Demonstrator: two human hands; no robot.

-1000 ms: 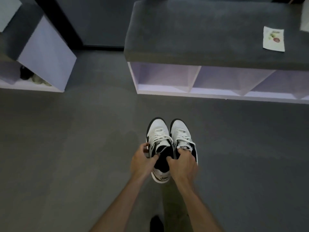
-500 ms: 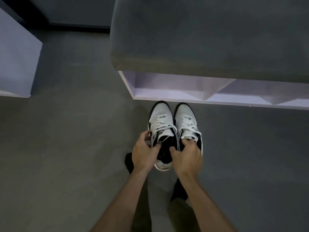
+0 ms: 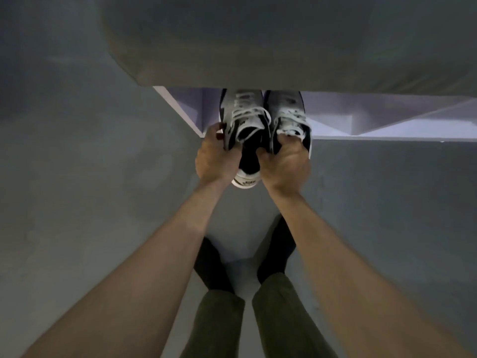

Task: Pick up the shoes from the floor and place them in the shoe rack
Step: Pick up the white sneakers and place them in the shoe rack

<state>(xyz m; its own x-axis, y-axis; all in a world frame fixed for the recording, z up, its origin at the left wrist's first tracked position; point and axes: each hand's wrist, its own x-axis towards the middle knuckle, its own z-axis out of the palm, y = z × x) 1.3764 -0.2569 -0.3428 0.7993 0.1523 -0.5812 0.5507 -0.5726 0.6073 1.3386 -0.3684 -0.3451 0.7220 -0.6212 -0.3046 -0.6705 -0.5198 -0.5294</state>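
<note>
Two white-and-black sneakers are held side by side, toes pointing into the leftmost opening of the white shoe rack [image 3: 387, 130]. My left hand [image 3: 215, 158] grips the collar of the left sneaker [image 3: 242, 117], whose heel still sticks out over the floor. My right hand [image 3: 285, 164] grips the collar of the right sneaker [image 3: 286, 109]. Both toes are hidden under the rack's grey cushioned top [image 3: 284, 40].
Grey floor [image 3: 77, 202] surrounds the rack on the left and in front. My legs in dark green trousers and black socks [image 3: 214, 267] stand just behind the hands. More open compartments of the rack run off to the right.
Both hands have carried the sneakers forward from in front of the rack, so that the toes now sit inside the leftmost opening. The camera has moved closer and lower.
</note>
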